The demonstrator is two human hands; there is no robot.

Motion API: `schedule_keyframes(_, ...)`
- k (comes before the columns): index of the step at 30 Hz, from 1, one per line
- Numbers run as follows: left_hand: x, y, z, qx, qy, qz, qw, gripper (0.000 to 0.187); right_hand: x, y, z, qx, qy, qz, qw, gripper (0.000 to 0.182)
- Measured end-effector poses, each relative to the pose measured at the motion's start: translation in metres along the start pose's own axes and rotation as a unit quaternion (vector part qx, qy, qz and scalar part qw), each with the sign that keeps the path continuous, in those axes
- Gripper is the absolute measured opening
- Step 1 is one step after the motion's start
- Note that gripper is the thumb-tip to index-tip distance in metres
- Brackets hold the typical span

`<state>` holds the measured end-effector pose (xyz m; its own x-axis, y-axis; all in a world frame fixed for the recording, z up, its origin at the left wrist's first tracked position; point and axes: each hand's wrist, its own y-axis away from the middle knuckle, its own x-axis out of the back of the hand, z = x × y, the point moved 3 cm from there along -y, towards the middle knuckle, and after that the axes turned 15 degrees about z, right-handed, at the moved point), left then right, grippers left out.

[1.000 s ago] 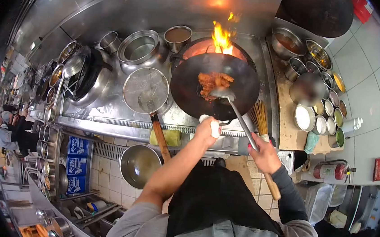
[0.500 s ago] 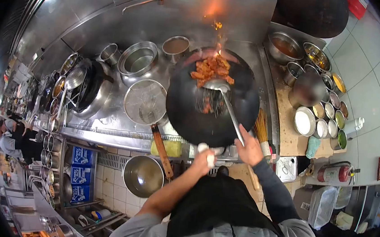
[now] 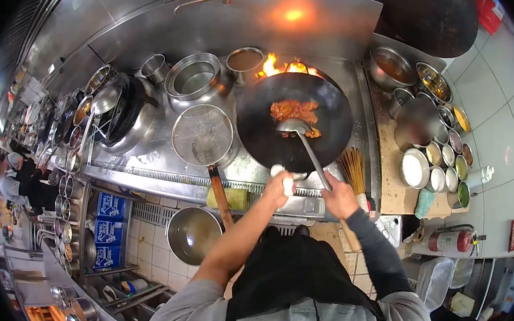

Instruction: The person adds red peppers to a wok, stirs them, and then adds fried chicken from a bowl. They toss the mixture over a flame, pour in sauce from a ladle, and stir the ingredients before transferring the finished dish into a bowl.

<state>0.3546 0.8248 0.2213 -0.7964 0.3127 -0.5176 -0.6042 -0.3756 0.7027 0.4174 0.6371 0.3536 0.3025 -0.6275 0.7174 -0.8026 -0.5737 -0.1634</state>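
My left hand (image 3: 276, 193) is closed round a white cloth (image 3: 285, 180) at the near rim of a large black wok (image 3: 257, 124), gripping the wok through it. Reddish-brown pieces of food (image 3: 292, 110) lie in the middle of the wok. My right hand (image 3: 340, 199) is wrapped round the shaft of a long ladle (image 3: 314, 154) with a wooden end. The ladle's bowl touches the near side of the food. Flames (image 3: 272, 68) rise behind the wok's far rim, which is tilted up.
Left of the wok, a mesh strainer (image 3: 203, 134) lies on the stove near a metal pot (image 3: 192, 80). A bamboo brush (image 3: 353, 168) stands to the right. Beyond it are several seasoning bowls (image 3: 415, 168). A basin (image 3: 194, 236) sits below. Another person (image 3: 18, 182) stands far left.
The wok has come nearer to me and its far side has lifted. The food has dropped together lower in it. Flames now spread behind the rim, and my left hand has moved slightly up.
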Motion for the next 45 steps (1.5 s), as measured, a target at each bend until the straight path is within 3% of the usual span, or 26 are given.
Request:
schedule_keyframes(1, 0.024, -0.015, -0.023, 0.015, -0.018, 0.0, 1.0, 0.006, -0.006, -0.007, -0.003, -0.003, -0.001, 0.038, 0.999, 0.054)
schedule_keyframes(3, 0.041, 0.023, -0.046, 0.037, -0.017, 0.03, 0.999, 0.006, 0.0, -0.005, -0.015, -0.023, -0.007, 0.049, 0.998, 0.055)
schedule_keyframes(4, 0.056, 0.032, -0.058, 0.056, -0.02, -0.023, 0.998, 0.006, 0.009, 0.001, -0.021, -0.014, -0.028, 0.054, 0.998, 0.056)
schedule_keyframes(5, 0.05, 0.057, -0.054, 0.056, -0.044, 0.016, 0.997, 0.005, 0.017, 0.006, -0.023, -0.004, -0.049, 0.059, 0.997, 0.057)
schedule_keyframes(7, 0.032, 0.07, -0.044, 0.044, 0.037, 0.005, 0.998, 0.006, 0.028, 0.019, -0.019, 0.017, -0.055, 0.069, 0.996, 0.057)
schedule_keyframes(13, -0.036, 0.066, 0.028, 0.087, 0.036, 0.068, 0.993, 0.005, 0.083, 0.044, -0.043, -0.07, 0.013, -0.084, 0.994, 0.057)
schedule_keyframes(14, -0.038, 0.059, 0.031, 0.086, 0.034, 0.065, 0.994, 0.005, 0.08, 0.044, -0.036, -0.007, -0.014, -0.045, 0.999, 0.055)
schedule_keyframes(18, -0.024, 0.018, 0.022, 0.057, 0.003, 0.034, 0.998, 0.009, 0.029, 0.015, -0.007, -0.057, -0.014, -0.054, 0.997, 0.052)
schedule_keyframes(20, 0.007, -0.013, -0.004, 0.008, -0.018, -0.031, 0.999, 0.009, 0.001, -0.002, 0.006, -0.035, -0.011, 0.03, 0.999, 0.053)
schedule_keyframes(23, 0.042, 0.031, -0.039, 0.04, -0.032, 0.028, 0.998, 0.006, 0.005, 0.001, -0.006, -0.016, -0.043, 0.105, 0.993, 0.055)
schedule_keyframes(24, 0.054, 0.044, -0.046, 0.077, -0.063, -0.004, 0.995, 0.01, 0.017, 0.004, -0.014, -0.072, -0.034, 0.051, 0.995, 0.056)
schedule_keyframes(25, 0.039, 0.076, -0.037, 0.066, -0.064, 0.03, 0.995, 0.008, 0.023, 0.006, -0.013, -0.071, -0.035, 0.056, 0.995, 0.056)
schedule_keyframes(27, 0.024, 0.074, -0.029, 0.038, 0.009, 0.015, 0.999, 0.008, 0.032, 0.026, -0.004, -0.036, -0.074, 0.047, 0.995, 0.056)
schedule_keyframes(29, 0.015, 0.029, -0.022, 0.033, 0.036, 0.004, 0.999, 0.008, 0.046, 0.039, -0.006, -0.056, -0.079, -0.006, 0.995, 0.055)
schedule_keyframes(30, -0.009, 0.043, -0.002, 0.06, 0.024, 0.053, 0.997, 0.006, 0.062, 0.042, -0.021, -0.089, -0.069, -0.047, 0.993, 0.054)
schedule_keyframes(32, -0.032, 0.058, 0.022, 0.083, 0.023, 0.065, 0.994, 0.006, 0.074, 0.04, -0.027, -0.118, -0.055, -0.085, 0.988, 0.053)
schedule_keyframes(34, -0.037, 0.051, 0.03, 0.1, 0.015, 0.052, 0.993, 0.007, 0.068, 0.041, -0.016, 0.016, -0.04, -0.016, 0.999, 0.052)
schedule_keyframes(37, -0.016, 0.008, 0.017, 0.088, 0.015, 0.039, 0.995, 0.007, 0.012, 0.009, 0.018, 0.002, -0.038, -0.008, 0.999, 0.053)
schedule_keyframes(39, 0.013, -0.016, -0.007, 0.022, -0.013, -0.03, 0.999, 0.008, -0.008, -0.006, 0.006, -0.048, -0.017, 0.035, 0.998, 0.054)
schedule_keyframes(42, 0.044, 0.027, -0.028, 0.036, -0.087, 0.035, 0.995, 0.009, -0.007, 0.002, 0.01, -0.011, -0.025, 0.103, 0.994, 0.059)
schedule_keyframes(43, 0.037, 0.055, -0.022, 0.037, -0.039, 0.028, 0.998, 0.02, 0.006, 0.009, 0.003, -0.016, -0.025, 0.107, 0.994, 0.058)
schedule_keyframes(45, 0.019, 0.071, -0.01, 0.036, -0.002, 0.043, 0.998, 0.013, 0.031, 0.027, -0.012, -0.04, -0.031, 0.099, 0.994, 0.057)
